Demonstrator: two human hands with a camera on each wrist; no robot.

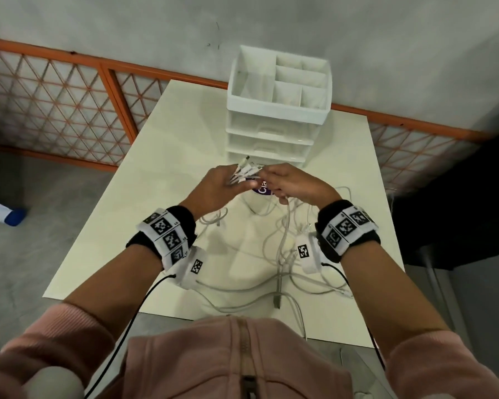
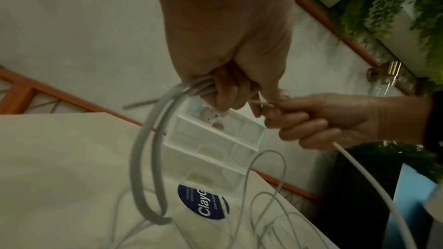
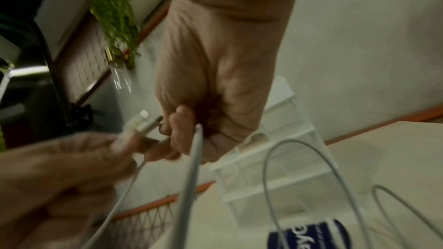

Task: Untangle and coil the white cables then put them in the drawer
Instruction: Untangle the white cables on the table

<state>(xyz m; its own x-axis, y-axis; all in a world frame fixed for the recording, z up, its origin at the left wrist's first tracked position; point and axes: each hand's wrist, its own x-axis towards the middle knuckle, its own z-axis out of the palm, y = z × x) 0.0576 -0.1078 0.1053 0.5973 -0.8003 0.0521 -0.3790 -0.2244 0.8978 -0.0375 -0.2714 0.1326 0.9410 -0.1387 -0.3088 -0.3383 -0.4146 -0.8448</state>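
Note:
Both hands are raised over the white table, in front of the white drawer unit. My left hand grips a bunch of white cable ends, whose plugs fan out above its fingers. In the left wrist view the left hand is curled round several grey-white cable strands that loop down to the table. My right hand pinches a cable close to the left hand's bunch. In the right wrist view its fingers curl round a cable beside a white plug. The drawers appear closed.
More tangled white cables sprawl over the near half of the table and hang over its front edge. A round blue label lies under the hands. The drawer unit's top tray has open compartments. An orange lattice fence runs behind.

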